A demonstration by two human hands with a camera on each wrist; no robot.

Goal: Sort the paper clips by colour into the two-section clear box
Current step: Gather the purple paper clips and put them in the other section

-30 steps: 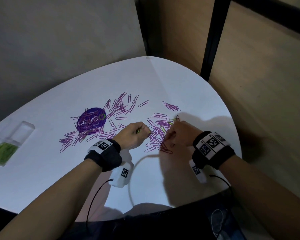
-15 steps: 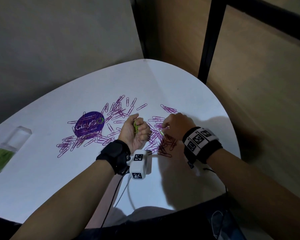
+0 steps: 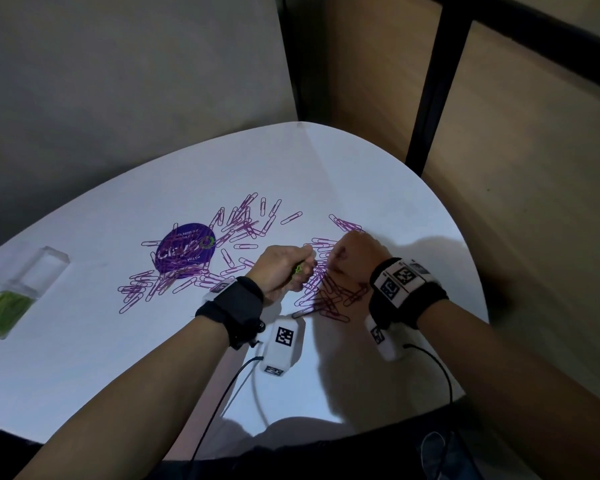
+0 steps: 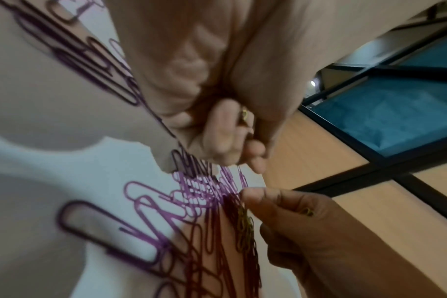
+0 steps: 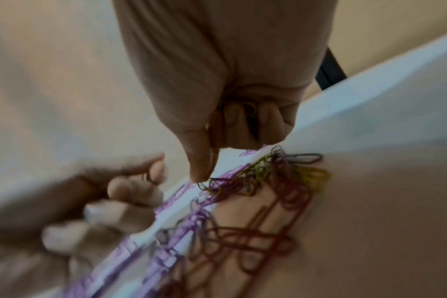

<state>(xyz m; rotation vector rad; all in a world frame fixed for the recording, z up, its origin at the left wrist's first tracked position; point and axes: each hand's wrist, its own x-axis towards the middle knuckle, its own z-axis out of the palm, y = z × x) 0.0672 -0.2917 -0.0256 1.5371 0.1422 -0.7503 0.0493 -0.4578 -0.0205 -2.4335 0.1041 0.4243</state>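
Note:
Purple paper clips (image 3: 243, 233) lie scattered over the white table (image 3: 84, 358); a few green ones (image 5: 258, 173) are mixed into the pile under my hands. My left hand (image 3: 297, 268) is curled into a fist around green paper clips (image 3: 298, 270), also glimpsed in the left wrist view as a green clip (image 4: 244, 115). Close on its right, my right hand (image 3: 340, 252) hovers over the pile with fingers curled on a green clip (image 4: 308, 211); its index fingertip (image 5: 199, 175) touches a green clip on the table. The clear box (image 3: 54, 258) stands far left, with green clips (image 3: 0, 311) in its near section.
A round purple sticker (image 3: 186, 251) lies on the table under some clips. The table's rounded edge runs close behind and to the right of the pile, by a wooden wall with a black frame (image 3: 430, 98). Wrist camera cables (image 3: 222, 393) trail toward my lap.
My left hand has turned onto its side and stayed closed on the green clips. My right hand has shifted farther across the pile, from pinching at clips to probing with its index finger.

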